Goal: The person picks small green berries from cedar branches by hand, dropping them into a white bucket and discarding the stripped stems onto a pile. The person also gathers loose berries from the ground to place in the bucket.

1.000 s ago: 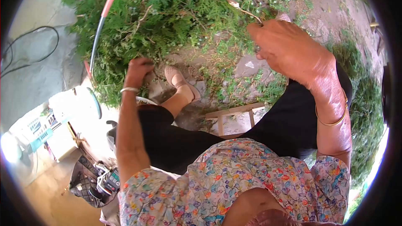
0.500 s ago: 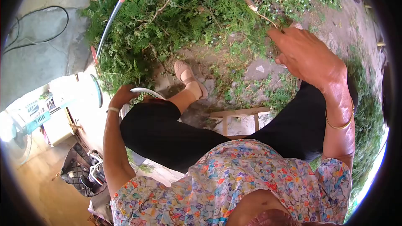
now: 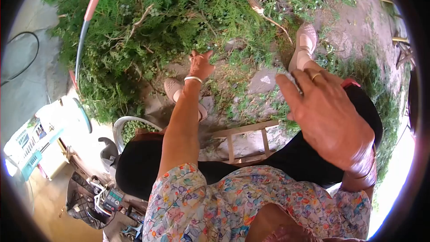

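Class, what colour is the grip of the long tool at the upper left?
The grip is salmon pink, showing best in the head view.

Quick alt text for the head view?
The wearer's white-bangled left hand is at the near edge of feathery green branches; the open, gold-ringed right hand hovers over a black-trousered leg. A pink-handled, grey metal tool shows against the branches at left.
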Demonstrator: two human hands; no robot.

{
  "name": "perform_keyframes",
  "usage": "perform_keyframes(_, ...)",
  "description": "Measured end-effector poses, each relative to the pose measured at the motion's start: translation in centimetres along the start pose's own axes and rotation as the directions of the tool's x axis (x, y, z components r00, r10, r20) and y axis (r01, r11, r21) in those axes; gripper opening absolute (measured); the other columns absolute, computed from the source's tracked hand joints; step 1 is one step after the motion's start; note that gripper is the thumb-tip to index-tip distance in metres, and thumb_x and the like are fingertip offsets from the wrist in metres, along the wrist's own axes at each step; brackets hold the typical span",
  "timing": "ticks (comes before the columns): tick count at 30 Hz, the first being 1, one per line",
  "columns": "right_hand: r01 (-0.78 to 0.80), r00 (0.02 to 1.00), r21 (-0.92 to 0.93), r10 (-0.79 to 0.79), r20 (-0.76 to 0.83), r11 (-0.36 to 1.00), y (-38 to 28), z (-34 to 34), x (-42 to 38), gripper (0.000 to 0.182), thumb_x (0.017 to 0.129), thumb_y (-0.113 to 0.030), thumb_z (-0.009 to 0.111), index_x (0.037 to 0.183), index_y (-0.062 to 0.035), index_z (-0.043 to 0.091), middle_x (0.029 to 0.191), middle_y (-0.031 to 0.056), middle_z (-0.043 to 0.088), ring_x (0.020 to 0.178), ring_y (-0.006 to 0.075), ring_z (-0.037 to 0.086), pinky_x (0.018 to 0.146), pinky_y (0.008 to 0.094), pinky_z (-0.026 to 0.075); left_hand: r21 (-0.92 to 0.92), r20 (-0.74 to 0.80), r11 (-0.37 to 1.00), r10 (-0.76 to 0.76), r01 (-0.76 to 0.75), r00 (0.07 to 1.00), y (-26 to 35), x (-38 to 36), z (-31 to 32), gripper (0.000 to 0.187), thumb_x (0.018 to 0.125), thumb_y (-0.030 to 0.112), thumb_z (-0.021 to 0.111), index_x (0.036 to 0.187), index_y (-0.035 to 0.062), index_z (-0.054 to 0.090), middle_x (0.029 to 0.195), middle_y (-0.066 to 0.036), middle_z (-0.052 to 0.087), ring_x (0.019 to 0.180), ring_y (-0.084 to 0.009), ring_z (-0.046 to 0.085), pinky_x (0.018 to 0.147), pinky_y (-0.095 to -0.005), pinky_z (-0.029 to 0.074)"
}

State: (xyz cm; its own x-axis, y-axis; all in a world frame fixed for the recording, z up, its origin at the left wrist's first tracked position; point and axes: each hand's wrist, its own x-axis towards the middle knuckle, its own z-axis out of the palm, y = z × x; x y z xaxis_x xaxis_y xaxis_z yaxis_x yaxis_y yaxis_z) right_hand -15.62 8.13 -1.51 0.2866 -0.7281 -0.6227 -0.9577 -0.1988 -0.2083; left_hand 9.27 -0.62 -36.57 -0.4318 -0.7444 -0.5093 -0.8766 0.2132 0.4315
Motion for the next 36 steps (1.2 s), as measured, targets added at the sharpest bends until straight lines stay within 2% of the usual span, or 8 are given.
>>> perform_keyframes(4,0.003,0.998,0.063,-0.006,0.058,0.998,-0.1,-0.1,0.2,0.051,0.074,0.000,0.053,0.124,0.0048,0.042,0.117,0.0251,0.049,0.108,0.0377,0.049,0.097,0.0440,0.037,-0.066,-0.029,0.950,-0.307,0.304,0.951,2.1,1.5,0.7,0.070,0.067,0.024,0.074,0.132,0.0239,0.047,0.139,-0.029,0.031,0.134,-0.0455,0.015,0.111,-0.0509,0.013)
perform_keyframes(6,0.019,0.998,0.066,-0.023,0.057,0.998,-0.1,-0.2,0.2,0.050,0.075,-0.001,0.052,0.124,0.0052,0.042,0.117,0.0257,0.048,0.108,0.0379,0.049,0.097,0.0441,0.037,-0.102,-0.029,0.933,-0.350,0.346,0.936,2.3,1.7,1.4,0.073,0.067,0.022,0.073,0.134,0.0160,0.044,0.140,-0.026,0.030,0.135,-0.0417,0.016,0.112,-0.0477,0.010)
perform_keyframes(10,0.023,0.998,0.063,-0.026,0.051,0.998,-0.2,-0.2,0.1,0.050,0.075,-0.002,0.051,0.124,0.0058,0.042,0.116,0.0259,0.049,0.107,0.0377,0.049,0.097,0.0436,0.037,0.177,-0.217,0.982,-0.028,0.067,0.976,1.2,0.2,4.8,0.061,0.067,0.011,0.069,0.122,-0.0053,0.049,0.138,-0.026,0.034,0.132,-0.0361,0.027,0.107,-0.0449,0.028)
perform_keyframes(13,0.037,0.999,0.056,-0.039,0.036,0.998,-0.3,-0.1,-0.1,0.047,0.075,-0.001,0.051,0.122,0.0061,0.043,0.113,0.0247,0.050,0.106,0.0368,0.050,0.096,0.0433,0.038,-0.018,-0.341,1.000,0.011,-0.018,0.940,-0.1,-1.9,6.6,0.041,0.064,-0.002,0.059,0.105,-0.0015,0.059,0.121,-0.024,0.051,0.098,-0.0373,0.056,0.085,-0.0380,0.046)
perform_keyframes(18,0.056,0.998,0.020,-0.056,-0.005,0.998,0.2,0.4,-0.5,0.045,0.073,0.000,0.053,0.116,0.0070,0.045,0.103,0.0219,0.054,0.100,0.0350,0.053,0.093,0.0421,0.040,-0.463,-0.293,0.882,-0.243,0.085,0.925,-2.9,-4.0,6.2,0.039,0.070,-0.006,0.054,0.107,0.0035,0.059,0.095,-0.019,0.062,0.072,-0.0281,0.063,0.063,-0.0334,0.052)
perform_keyframes(20,0.064,0.998,0.023,-0.063,-0.029,0.998,0.3,0.7,-0.6,0.043,0.072,0.001,0.054,0.114,0.0070,0.046,0.101,0.0219,0.055,0.099,0.0355,0.053,0.091,0.0421,0.041,-0.956,-0.106,0.291,-0.470,0.041,0.876,-1.4,-4.8,4.7,0.041,0.075,-0.009,0.051,0.115,0.0037,0.054,0.092,-0.015,0.062,0.071,-0.0227,0.062,0.062,-0.0334,0.052)
perform_keyframes(25,0.081,0.996,0.068,-0.077,-0.054,0.994,0.9,0.6,-0.8,0.038,0.069,0.003,0.055,0.106,0.0060,0.047,0.095,0.0216,0.055,0.096,0.0374,0.054,0.087,0.0426,0.042,-0.966,0.090,-0.257,-0.290,0.014,0.953,1.1,-5.7,1.6,0.022,0.081,-0.009,0.050,0.102,-0.0046,0.051,0.087,-0.016,0.060,0.072,-0.0249,0.060,0.062,-0.0404,0.053)
perform_keyframes(36,0.106,0.962,0.102,-0.077,-0.260,0.989,1.9,1.7,-0.7,0.027,0.069,0.006,0.054,0.096,0.0039,0.050,0.086,0.0190,0.055,0.089,0.0361,0.055,0.080,0.0432,0.044,-0.935,0.102,-0.336,0.046,0.111,0.994,8.5,-6.6,-1.0,0.011,0.085,0.001,0.056,0.095,-0.0020,0.055,0.087,-0.019,0.061,0.072,-0.0273,0.061,0.058,-0.0362,0.051)
